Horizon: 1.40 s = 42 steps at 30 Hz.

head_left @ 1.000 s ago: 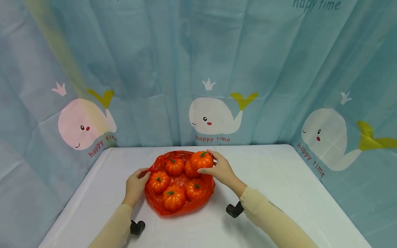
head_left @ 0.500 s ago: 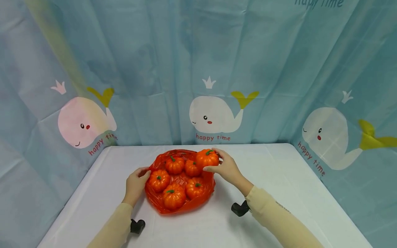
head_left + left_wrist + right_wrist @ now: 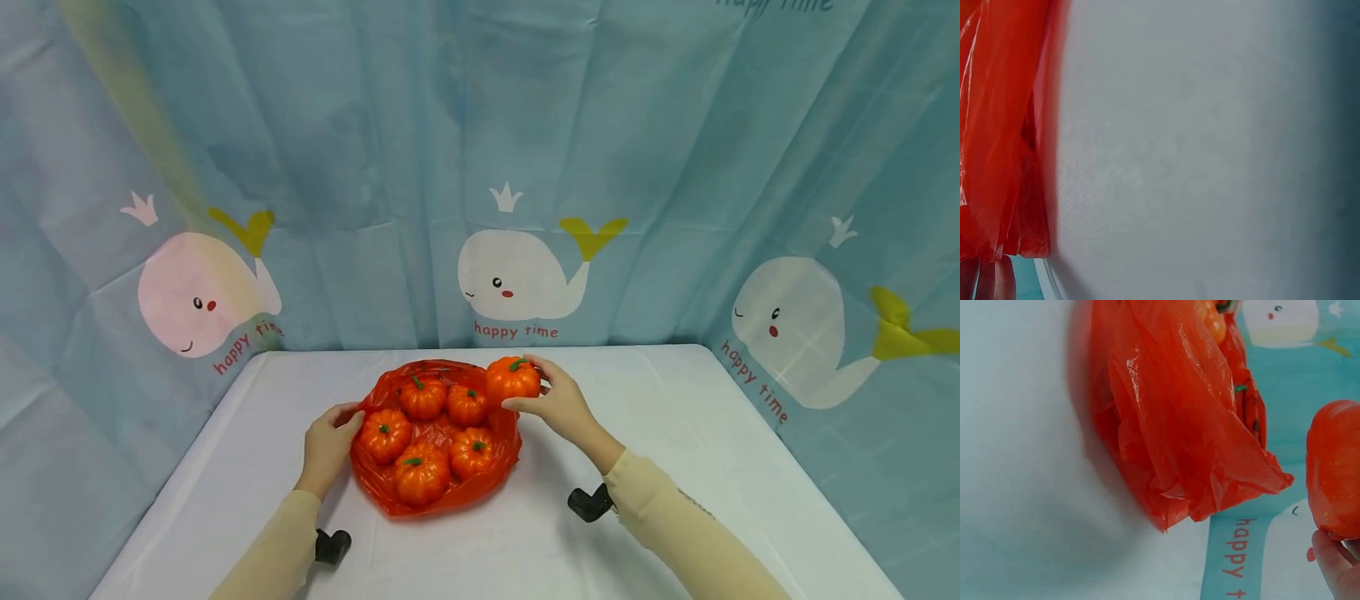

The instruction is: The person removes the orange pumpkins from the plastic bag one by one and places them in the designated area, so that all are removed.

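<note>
My right hand [image 3: 562,408] grips a small orange pumpkin [image 3: 513,379] with a green stem, thumb in front and fingers behind. It is raised over the right rear rim of a red plastic bag [image 3: 474,493]. In the right wrist view, the held pumpkin [image 3: 1336,472] appears apart from the bag [image 3: 1172,425]. Several similar pumpkins [image 3: 422,473] sit inside the opened bag. At the bag's left rim, my left hand [image 3: 327,443] pinches the plastic between thumb and fingers. The left wrist view catches only its fingertips [image 3: 1004,278] against the red plastic [image 3: 991,156].
Under the bag lies a white tabletop [image 3: 637,417], spreading to both sides. A blue curtain [image 3: 375,167] printed with whales hangs along its back and sides. Black wrist mounts [image 3: 591,502] stick out below both sleeves.
My right hand has carried the pumpkin up and to the right, from over the other pumpkins to the bag's rim. My left hand has stayed at the left rim.
</note>
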Tool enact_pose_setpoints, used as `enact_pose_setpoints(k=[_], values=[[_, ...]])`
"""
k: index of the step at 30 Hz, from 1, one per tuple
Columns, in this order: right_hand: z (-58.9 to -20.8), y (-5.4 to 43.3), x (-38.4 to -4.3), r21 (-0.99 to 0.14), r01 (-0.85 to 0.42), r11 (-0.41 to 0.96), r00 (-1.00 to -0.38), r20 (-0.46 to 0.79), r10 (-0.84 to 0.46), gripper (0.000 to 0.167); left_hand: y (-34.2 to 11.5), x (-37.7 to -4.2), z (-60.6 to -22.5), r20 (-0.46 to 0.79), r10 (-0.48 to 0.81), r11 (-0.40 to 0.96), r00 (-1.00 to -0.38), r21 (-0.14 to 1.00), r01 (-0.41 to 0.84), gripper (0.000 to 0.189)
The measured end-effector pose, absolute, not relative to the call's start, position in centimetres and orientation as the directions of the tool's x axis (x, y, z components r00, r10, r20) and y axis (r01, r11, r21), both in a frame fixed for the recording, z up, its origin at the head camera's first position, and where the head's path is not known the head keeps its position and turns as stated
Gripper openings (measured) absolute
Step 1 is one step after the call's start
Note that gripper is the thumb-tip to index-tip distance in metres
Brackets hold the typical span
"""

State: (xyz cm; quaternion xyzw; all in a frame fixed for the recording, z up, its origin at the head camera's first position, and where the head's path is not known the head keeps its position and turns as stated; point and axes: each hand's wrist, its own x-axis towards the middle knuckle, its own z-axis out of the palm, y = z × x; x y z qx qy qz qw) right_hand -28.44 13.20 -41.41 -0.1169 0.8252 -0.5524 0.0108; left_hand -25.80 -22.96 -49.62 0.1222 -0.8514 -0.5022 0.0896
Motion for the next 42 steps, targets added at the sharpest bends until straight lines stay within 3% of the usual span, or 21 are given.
enact_pose_setpoints(k=[42], values=[[-41.9,17.7,-29.2,-0.926,-0.043,0.376,-0.997,0.013,-0.082,0.093,-22.8,-25.6,-48.9,-0.01,-0.28,0.459,-0.96,0.877,-0.144,0.041]])
